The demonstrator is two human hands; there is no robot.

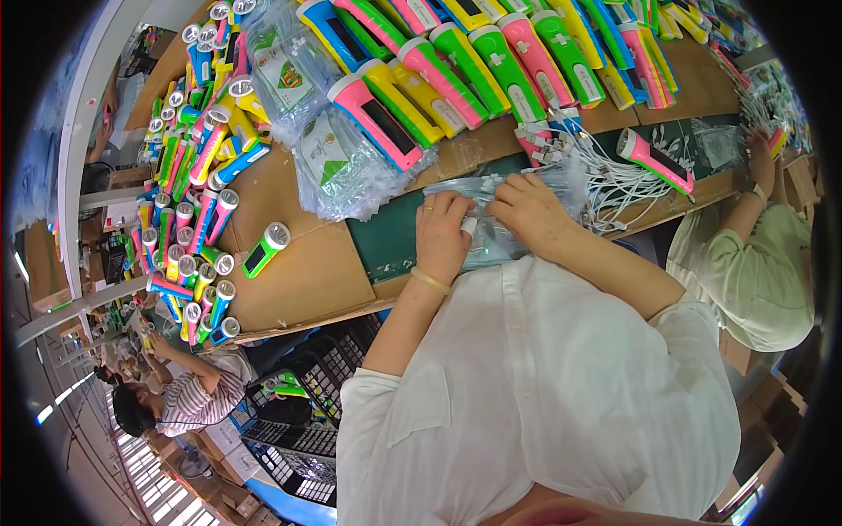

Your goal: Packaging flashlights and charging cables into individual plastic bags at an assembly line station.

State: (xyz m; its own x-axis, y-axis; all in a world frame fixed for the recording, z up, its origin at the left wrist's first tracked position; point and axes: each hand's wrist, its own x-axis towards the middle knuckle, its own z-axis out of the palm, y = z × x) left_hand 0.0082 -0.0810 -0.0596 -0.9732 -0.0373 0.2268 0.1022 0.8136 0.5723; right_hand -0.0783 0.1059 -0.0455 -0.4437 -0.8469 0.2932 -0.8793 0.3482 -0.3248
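At the table's front edge, close to my body, a clear plastic bag (491, 244) lies under both hands. My left hand (441, 230) is closed on its left part, fingers curled, with something small and white at the thumb side. On the bag's upper right part, my right hand (530, 209) pinches the film with bent fingers. What is inside the bag, if anything, I cannot make out. Just right of my right hand lies a bundle of white cables (624, 188). Left of my hands are stacked clear bags with printed cards (326, 158).
Rows of colourful flashlights (491, 70) line the back, and more are heaped at the left (206, 175). One flashlight (267, 250) lies alone on the cardboard; another (656, 161) rests by the cables. Black crates (303, 430) stand lower left. Co-workers sit at both sides.
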